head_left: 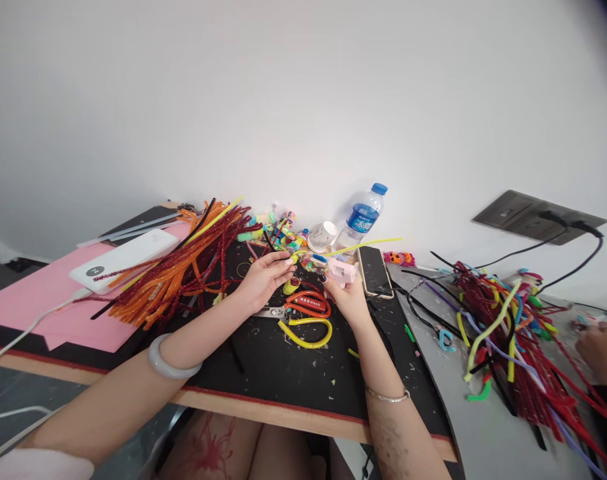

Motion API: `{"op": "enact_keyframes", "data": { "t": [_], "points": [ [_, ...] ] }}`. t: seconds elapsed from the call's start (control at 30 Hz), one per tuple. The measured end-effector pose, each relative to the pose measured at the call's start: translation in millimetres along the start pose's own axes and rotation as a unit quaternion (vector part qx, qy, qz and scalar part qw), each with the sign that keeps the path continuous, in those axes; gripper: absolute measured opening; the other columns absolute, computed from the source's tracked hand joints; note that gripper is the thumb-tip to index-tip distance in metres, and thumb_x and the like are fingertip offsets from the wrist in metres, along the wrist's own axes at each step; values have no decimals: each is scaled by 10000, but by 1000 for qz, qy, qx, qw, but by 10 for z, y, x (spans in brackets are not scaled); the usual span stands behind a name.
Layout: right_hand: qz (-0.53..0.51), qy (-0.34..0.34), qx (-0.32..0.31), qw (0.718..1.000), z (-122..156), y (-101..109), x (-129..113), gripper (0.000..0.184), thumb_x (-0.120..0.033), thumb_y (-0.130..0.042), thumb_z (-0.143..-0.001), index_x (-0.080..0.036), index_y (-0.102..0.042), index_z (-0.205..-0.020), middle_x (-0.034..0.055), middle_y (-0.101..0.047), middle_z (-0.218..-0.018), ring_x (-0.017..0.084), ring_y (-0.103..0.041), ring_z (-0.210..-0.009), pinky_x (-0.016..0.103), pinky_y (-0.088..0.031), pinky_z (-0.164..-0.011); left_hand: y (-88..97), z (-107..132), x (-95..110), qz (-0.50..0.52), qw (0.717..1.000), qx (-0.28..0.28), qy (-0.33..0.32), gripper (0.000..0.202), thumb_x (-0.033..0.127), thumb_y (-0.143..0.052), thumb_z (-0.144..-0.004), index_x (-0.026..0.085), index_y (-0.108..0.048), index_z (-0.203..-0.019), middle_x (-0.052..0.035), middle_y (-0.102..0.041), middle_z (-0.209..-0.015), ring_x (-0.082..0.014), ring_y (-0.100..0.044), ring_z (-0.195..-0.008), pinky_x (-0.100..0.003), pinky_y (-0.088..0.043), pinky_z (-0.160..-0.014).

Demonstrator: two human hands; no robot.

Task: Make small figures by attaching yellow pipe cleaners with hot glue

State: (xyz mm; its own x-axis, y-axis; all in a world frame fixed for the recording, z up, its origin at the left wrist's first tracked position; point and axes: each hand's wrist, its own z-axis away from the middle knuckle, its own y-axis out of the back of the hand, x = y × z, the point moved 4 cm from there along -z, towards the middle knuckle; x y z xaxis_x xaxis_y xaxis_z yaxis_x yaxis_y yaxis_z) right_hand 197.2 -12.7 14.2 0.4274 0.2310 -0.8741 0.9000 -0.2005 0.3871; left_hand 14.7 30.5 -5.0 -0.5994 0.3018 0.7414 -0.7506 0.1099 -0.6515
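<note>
The left arm (133,390) slants up from the lower left corner to the left hand (269,279) at the centre, thumb and fingertips pinched together. The right arm (382,367) climbs from the bottom, right of centre; the right hand (347,297) is closed, its fingers partly hidden. Bare thighs (223,443) show at bottom centre.

Beyond the left hand (270,280) and the right hand (346,293) we saw 1 plain, pale wall (283,100), softly lit and dimmer toward the lower left. Well to the right of the right hand, a dark grey socket panel (513,212) sat on that wall, with 2 black plugs (586,229) in it. Beneath both hands we had a wood-edged table (263,413) under a red-stitched black mat (293,373); to their right spread a grey tabletop (463,413). Below the left hand, far left, we glimpsed greyish floor (13,393).
</note>
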Motion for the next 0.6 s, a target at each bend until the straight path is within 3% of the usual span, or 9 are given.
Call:
{"op": "enact_keyframes", "data": {
  "t": [0.3,0.6],
  "points": [
    [3,-2,-10,1000,12,-1,-34,221,-358,-574,-731,-137,-575,-725,-23,-518,-488,100,-427,-454,215,-357,-450,9,-7,-1,-7,1000,1,-4,185,97,-695,-646,141,-641,-817,-19,-667,-718,-102,-639,-690,-219,-503,-698],
    [-3,-2,-3,1000,5,4,12,229,-359,-580,-725,-138,-580,-782,-26,-508,-507,96,-416,-458,208,-341,-436,19,-11,19,-10,1000,22,-18,193,102,-703,-634,147,-641,-810,-17,-669,-737,-96,-634,-681,-207,-501,-669]
  ]
}}
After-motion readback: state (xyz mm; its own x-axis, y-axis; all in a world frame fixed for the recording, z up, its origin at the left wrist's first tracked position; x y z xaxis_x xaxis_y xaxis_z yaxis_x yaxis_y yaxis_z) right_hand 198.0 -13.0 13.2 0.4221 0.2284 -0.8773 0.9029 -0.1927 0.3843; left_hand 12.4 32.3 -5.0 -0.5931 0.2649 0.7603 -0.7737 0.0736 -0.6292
